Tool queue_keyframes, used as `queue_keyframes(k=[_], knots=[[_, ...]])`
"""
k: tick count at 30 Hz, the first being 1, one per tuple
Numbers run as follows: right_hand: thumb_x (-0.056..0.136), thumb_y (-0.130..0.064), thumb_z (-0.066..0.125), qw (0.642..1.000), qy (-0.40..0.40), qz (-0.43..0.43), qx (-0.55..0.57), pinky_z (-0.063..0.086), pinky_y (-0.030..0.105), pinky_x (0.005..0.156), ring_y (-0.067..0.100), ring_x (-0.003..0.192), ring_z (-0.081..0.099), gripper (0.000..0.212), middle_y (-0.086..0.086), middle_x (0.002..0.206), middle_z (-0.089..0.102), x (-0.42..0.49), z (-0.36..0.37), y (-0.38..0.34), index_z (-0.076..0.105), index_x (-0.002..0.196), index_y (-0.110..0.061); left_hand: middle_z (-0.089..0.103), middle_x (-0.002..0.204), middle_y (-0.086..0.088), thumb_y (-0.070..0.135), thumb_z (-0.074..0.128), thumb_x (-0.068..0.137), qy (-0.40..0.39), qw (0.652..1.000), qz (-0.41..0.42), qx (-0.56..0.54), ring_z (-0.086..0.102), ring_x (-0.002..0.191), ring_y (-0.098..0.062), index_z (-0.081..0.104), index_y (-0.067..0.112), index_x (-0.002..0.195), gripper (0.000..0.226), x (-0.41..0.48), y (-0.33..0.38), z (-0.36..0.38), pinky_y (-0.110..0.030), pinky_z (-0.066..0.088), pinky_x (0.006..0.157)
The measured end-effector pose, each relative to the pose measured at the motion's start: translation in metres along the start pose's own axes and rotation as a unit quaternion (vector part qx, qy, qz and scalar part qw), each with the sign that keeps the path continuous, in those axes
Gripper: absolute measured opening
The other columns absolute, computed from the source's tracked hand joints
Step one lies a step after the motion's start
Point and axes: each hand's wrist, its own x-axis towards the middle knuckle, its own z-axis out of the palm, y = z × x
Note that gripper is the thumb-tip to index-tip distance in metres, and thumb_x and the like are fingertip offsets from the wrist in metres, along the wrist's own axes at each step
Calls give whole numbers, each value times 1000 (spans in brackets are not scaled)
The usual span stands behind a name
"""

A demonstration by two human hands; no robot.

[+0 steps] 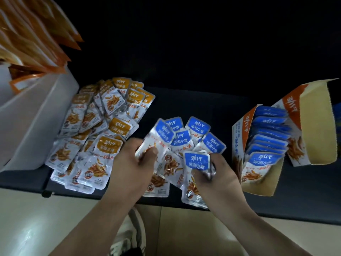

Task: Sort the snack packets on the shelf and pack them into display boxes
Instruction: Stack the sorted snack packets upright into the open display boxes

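Several blue-topped snack packets (198, 134) lie fanned out in the middle of the dark shelf (212, 106). My left hand (132, 163) grips one blue-topped packet (158, 137) by its lower end. My right hand (217, 174) pinches another blue-topped packet (197, 160) near its top. A pile of orange-topped packets (97, 130) covers the shelf to the left. On the right stands an open display box (239, 133) with a row of blue-topped packets (267, 137) upright inside; its lid flap (317, 122) is folded back.
A white bin (36, 115) stands at the far left with orange bags (33, 37) above it. The shelf's front edge runs just below the packets. Pale floor tiles and a shoe (127, 235) show beneath. The back of the shelf is dark.
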Motion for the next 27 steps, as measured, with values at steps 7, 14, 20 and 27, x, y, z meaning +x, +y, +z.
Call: queue_keyframes(k=[7, 14, 20, 27], knots=[[98, -15, 65, 999, 9, 7, 34, 43, 11, 41, -9, 67, 63, 24, -13, 83, 67, -6, -8, -14, 56, 113, -31, 67, 80, 11, 33, 58, 103, -49, 996, -39, 67, 64, 70, 9, 64, 24, 108, 12, -30, -20, -5, -10, 42, 48], [97, -10, 62, 997, 46, -60, -26, 45, 6, 51, -17, 75, 59, 31, -14, 90, 62, -3, -30, -30, 52, 116, -33, 64, 97, 22, 27, 70, 96, -195, 962, 131, 139, 64, 94, -3, 67, 40, 97, 14, -2, -10, -23, -15, 49, 71], [94, -16, 70, 991, 35, -106, -75, 46, 0, 64, -31, 89, 50, 52, -31, 97, 55, -2, -40, -31, 47, 135, -37, 54, 142, 16, 35, 79, 87, -253, 880, 264, 304, 38, 134, -11, 75, 31, 113, 26, 19, 4, 4, -37, 42, 108], [94, -14, 70, 991, 28, -123, -35, 50, 5, 66, -19, 95, 58, 52, -28, 95, 64, -12, -64, -28, 48, 131, -42, 51, 133, 14, 44, 75, 89, -234, 886, 190, 353, 37, 134, -11, 60, 38, 128, 41, 16, 7, 12, -38, 39, 110]])
